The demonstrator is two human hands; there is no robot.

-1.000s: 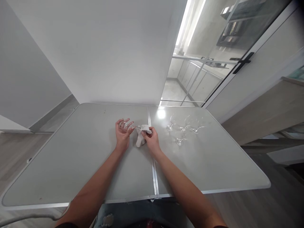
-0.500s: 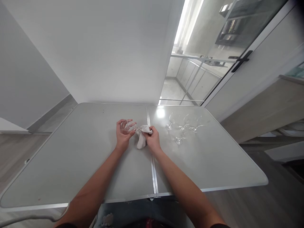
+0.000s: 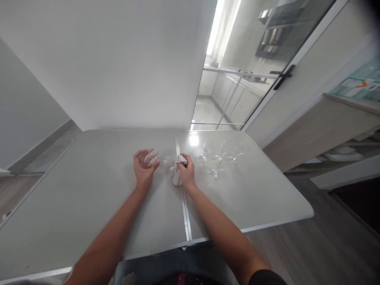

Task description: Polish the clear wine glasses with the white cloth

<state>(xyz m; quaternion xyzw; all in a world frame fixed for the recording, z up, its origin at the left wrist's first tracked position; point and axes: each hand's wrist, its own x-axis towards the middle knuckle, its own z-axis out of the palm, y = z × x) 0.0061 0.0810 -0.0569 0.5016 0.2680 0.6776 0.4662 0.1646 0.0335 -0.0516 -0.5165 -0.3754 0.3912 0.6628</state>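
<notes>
My left hand [image 3: 144, 168] is wrapped around the bowl of a clear wine glass [image 3: 152, 158], which lies tilted on its side in the air with its stem and foot pointing right. A crumpled white cloth [image 3: 177, 176] is pinched in my right hand [image 3: 187, 171], just right of the glass's foot and apart from it. The cloth hangs down from the fingers over the table's centre seam. To the right of that hand, several more clear stemmed glasses [image 3: 215, 172] stand grouped on the table.
The pale grey folding table [image 3: 89, 206] has a metal seam down its middle. A white wall [image 3: 133, 71] rises behind it. Beyond the back right is a glass door [image 3: 234, 83] with a black handle [image 3: 285, 77]. Wooden shelves [image 3: 311, 118] stand at the right.
The cloth in my right hand has come away from the stem of the glass, opening a gap between them. My left hand still holds the bowl. The view has turned slightly right.
</notes>
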